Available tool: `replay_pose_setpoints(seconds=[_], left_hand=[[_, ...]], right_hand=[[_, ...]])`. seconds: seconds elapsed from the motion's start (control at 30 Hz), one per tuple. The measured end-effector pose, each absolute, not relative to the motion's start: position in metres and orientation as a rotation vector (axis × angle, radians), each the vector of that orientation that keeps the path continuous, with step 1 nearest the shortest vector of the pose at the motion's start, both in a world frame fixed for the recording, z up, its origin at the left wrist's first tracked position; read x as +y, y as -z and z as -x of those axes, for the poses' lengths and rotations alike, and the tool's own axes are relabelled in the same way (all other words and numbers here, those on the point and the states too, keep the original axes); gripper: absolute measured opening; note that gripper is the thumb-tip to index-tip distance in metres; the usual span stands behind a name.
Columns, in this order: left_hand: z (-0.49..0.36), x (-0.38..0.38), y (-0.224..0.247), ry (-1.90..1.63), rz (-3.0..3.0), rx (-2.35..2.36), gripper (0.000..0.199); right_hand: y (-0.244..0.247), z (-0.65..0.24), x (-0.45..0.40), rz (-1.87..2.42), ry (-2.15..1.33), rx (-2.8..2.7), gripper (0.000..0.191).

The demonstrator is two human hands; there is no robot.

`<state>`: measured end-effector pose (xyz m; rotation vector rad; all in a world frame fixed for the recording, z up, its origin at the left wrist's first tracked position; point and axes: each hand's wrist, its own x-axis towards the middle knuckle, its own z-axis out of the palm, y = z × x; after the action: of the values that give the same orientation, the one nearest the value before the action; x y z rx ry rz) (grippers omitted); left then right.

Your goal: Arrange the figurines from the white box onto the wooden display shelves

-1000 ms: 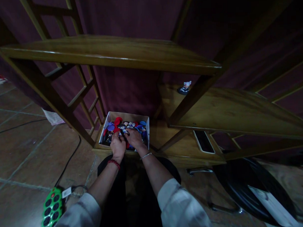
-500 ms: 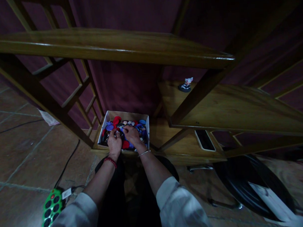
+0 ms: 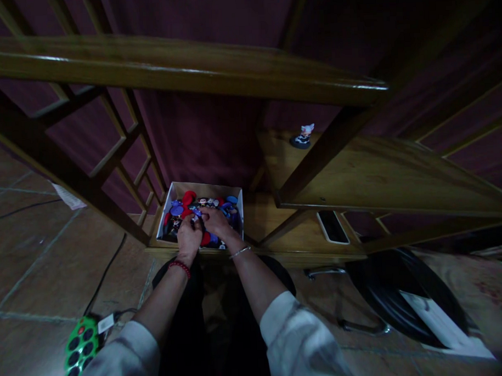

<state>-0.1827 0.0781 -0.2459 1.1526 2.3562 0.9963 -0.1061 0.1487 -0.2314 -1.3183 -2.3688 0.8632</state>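
Note:
A shallow white cardboard box [image 3: 241, 210] sits on the low wooden shelf, full of small toy figurines and round red, blue and purple pieces. Both of my hands are inside it, close together. Between their fingertips is a small purple-blue figurine [image 3: 196, 213], partly hidden by the fingers. My left hand [image 3: 189, 234], with a red bead bracelet at the wrist, has its fingers curled at the figurine's near side. My right hand [image 3: 215, 221], wearing a silver bracelet, pinches it from the right. A red round piece [image 3: 189, 198] lies beyond the hands.
A wooden shelf bar [image 3: 181, 67] crosses above the box. On the right-hand shelf [image 3: 382, 175] stands a small figurine [image 3: 302, 137] on a dark base. A phone [image 3: 333, 227] lies lower right. A green power strip [image 3: 81, 347] and a black stool seat [image 3: 407, 297] are near the floor.
The view has shifted slightly. My hands have drawn closer together, and the purple-blue figurine now shows between the fingertips.

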Motion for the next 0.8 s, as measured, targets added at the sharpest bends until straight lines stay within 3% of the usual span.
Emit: replay_pose_setpoints(seconds=[0.37,0.8], left_hand=[[0.182,0.078,0.246,-0.887,-1.212,2.348,0.033],[0.180,0.078,0.243,-0.743,-1.186,2.341,0.035]], right_hand=[[0.213,0.071,0.160,1.651,-0.570,-2.262,0.027],[0.227,0.063,0.164,1.648,-0.618,-2.368,0.035]])
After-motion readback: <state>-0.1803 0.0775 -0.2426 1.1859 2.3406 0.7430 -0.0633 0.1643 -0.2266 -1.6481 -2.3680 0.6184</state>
